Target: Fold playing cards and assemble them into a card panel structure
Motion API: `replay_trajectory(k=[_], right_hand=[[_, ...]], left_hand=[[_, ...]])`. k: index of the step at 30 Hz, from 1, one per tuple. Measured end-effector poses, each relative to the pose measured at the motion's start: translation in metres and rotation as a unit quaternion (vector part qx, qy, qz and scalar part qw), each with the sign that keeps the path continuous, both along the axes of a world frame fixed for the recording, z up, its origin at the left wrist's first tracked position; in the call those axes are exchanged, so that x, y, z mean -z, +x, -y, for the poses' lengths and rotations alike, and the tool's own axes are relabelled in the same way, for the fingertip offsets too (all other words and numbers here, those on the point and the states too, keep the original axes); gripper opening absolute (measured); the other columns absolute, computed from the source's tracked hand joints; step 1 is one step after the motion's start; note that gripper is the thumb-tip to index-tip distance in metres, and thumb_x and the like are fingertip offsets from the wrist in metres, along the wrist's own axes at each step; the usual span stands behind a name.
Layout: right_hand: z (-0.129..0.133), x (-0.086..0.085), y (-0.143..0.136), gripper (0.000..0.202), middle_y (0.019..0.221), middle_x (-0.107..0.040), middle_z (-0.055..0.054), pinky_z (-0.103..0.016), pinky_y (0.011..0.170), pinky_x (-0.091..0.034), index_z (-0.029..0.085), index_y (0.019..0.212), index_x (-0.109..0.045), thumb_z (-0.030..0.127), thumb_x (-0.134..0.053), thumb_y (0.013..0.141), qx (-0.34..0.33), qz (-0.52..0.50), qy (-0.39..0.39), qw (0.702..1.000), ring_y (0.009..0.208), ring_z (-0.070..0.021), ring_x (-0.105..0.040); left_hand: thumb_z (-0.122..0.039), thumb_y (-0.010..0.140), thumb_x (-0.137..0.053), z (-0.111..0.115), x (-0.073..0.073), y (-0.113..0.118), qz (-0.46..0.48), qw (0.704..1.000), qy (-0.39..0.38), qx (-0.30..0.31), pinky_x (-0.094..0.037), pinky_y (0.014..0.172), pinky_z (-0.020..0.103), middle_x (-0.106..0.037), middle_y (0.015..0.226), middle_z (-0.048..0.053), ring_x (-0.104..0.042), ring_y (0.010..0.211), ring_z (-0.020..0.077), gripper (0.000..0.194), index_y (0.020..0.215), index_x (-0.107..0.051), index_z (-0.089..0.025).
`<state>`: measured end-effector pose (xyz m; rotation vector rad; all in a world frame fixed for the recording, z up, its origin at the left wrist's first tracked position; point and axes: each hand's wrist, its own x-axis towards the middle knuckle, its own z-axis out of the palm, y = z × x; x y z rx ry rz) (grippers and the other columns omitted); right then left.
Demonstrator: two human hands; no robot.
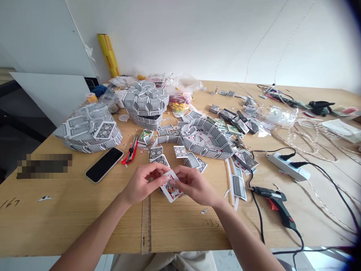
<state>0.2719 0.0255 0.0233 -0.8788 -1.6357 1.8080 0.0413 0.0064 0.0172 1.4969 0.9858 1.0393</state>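
Note:
Between my two hands is a playing card (pixel 172 192), tilted, with its face side towards me. My left hand (pixel 146 178) pinches its left edge with the thumb on top. On the right edge, my right hand (pixel 190 182) grips it between thumb and fingers. Just beyond my hands stands a curved strip of joined cards (pixel 166 140), with loose patterned cards (pixel 180 151) around it. Behind that to the right is a heart-shaped walled tray made of cards (pixel 207 135). My fingers hide part of the card and the strip's near end.
Two lidded card boxes (pixel 88 128) (pixel 145 101) stand at the left and back. A phone (pixel 104 165) and a red utility knife (pixel 131 150) lie left of my hands. To the right are a glue gun (pixel 278 205), a power strip (pixel 289 166) and trailing cords. A ruler (pixel 146 226) lies in front.

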Motion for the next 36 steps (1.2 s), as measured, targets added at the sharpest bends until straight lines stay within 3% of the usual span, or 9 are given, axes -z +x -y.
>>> replay_trajectory(k=[7, 11, 17, 20, 24, 27, 30, 33, 36], right_hand=[[0.006, 0.015, -0.001, 0.040, 0.072, -0.061, 0.005, -0.022, 0.051, -0.038, 0.025, 0.121, -0.056, 0.054, -0.074, 0.102, 0.071, -0.051, 0.022, 0.996, 0.055, -0.0110, -0.049], [0.006, 0.022, 0.000, 0.032, 0.067, -0.055, 0.008, -0.021, 0.050, -0.029, 0.024, 0.116, -0.056, 0.051, -0.068, 0.106, 0.072, -0.052, 0.040, 0.995, 0.054, -0.0093, -0.038], [0.005, 0.025, 0.002, 0.028, 0.066, -0.053, 0.007, -0.021, 0.050, -0.030, 0.022, 0.103, -0.062, 0.049, -0.068, 0.106, 0.083, -0.062, 0.043, 0.994, 0.054, -0.0088, -0.037], [0.004, 0.020, 0.002, 0.030, 0.071, -0.062, 0.003, -0.020, 0.052, -0.039, 0.020, 0.099, -0.066, 0.049, -0.072, 0.103, 0.079, -0.084, 0.019, 0.993, 0.056, -0.0090, -0.047], [0.003, 0.015, 0.001, 0.039, 0.094, -0.076, -0.002, -0.028, 0.065, -0.060, 0.025, 0.120, -0.062, 0.048, -0.082, 0.096, 0.053, -0.114, -0.058, 0.990, 0.070, -0.0144, -0.068], [0.004, 0.016, -0.001, 0.045, 0.094, -0.077, -0.003, -0.028, 0.068, -0.063, 0.023, 0.116, -0.064, 0.046, -0.091, 0.088, 0.036, -0.091, -0.074, 0.992, 0.074, -0.0161, -0.073], [0.004, 0.017, -0.002, 0.040, 0.090, -0.078, -0.006, -0.029, 0.067, -0.064, 0.018, 0.097, -0.070, 0.052, -0.089, 0.088, 0.057, -0.071, -0.066, 0.994, 0.071, -0.0161, -0.074], [0.001, 0.015, -0.001, 0.040, 0.093, -0.080, -0.006, -0.030, 0.064, -0.066, 0.019, 0.101, -0.072, 0.054, -0.087, 0.089, 0.110, -0.087, -0.055, 0.989, 0.070, -0.0175, -0.076], [-0.004, 0.012, 0.000, 0.042, 0.091, -0.080, -0.005, -0.029, 0.062, -0.065, 0.020, 0.106, -0.072, 0.054, -0.089, 0.087, 0.138, -0.097, -0.045, 0.985, 0.068, -0.0177, -0.075]], left_hand=[[-0.038, 0.097, -0.076, 0.002, 0.001, 0.002, 0.009, 0.999, -0.047, 0.016, -0.052, 0.062, 0.021, -0.076, 0.083, 0.004, -0.068, 0.069, 0.0143, 0.023, 0.105, -0.075, -0.017], [-0.036, 0.097, -0.074, 0.002, 0.005, 0.005, -0.005, 0.999, -0.035, 0.009, -0.049, 0.057, 0.019, -0.075, 0.077, 0.002, -0.065, 0.063, 0.0120, 0.020, 0.101, -0.076, -0.017], [-0.032, 0.096, -0.075, 0.000, 0.015, 0.008, 0.014, 0.999, -0.032, -0.009, -0.055, 0.061, 0.021, -0.081, 0.086, 0.005, -0.070, 0.068, 0.0143, 0.017, 0.100, -0.083, -0.018], [-0.029, 0.094, -0.077, -0.001, 0.014, 0.007, 0.039, 0.999, -0.020, -0.018, -0.061, 0.072, 0.026, -0.084, 0.093, 0.007, -0.076, 0.081, 0.0185, 0.013, 0.096, -0.085, -0.019], [-0.031, 0.094, -0.079, -0.004, 0.012, 0.005, 0.052, 0.997, 0.008, -0.051, -0.062, 0.076, 0.028, -0.083, 0.090, 0.006, -0.077, 0.084, 0.0199, 0.012, 0.092, -0.085, -0.021], [-0.037, 0.094, -0.080, -0.004, 0.014, 0.005, 0.054, 0.995, 0.022, -0.084, -0.061, 0.074, 0.028, -0.082, 0.090, 0.007, -0.076, 0.083, 0.0202, 0.019, 0.089, -0.083, -0.019], [-0.040, 0.098, -0.077, -0.003, 0.014, 0.006, 0.056, 0.993, 0.028, -0.097, -0.061, 0.076, 0.028, -0.082, 0.096, 0.008, -0.076, 0.085, 0.0196, 0.024, 0.108, -0.081, -0.019], [-0.038, 0.099, -0.076, 0.000, 0.012, 0.007, 0.071, 0.994, 0.028, -0.073, -0.061, 0.076, 0.027, -0.080, 0.097, 0.005, -0.076, 0.083, 0.0177, 0.047, 0.141, -0.064, -0.022], [-0.029, 0.096, -0.080, 0.002, 0.011, 0.006, 0.012, 0.997, 0.071, -0.039, -0.059, 0.075, 0.026, -0.080, 0.094, 0.002, -0.075, 0.079, 0.0157, 0.051, 0.142, -0.060, -0.024]])
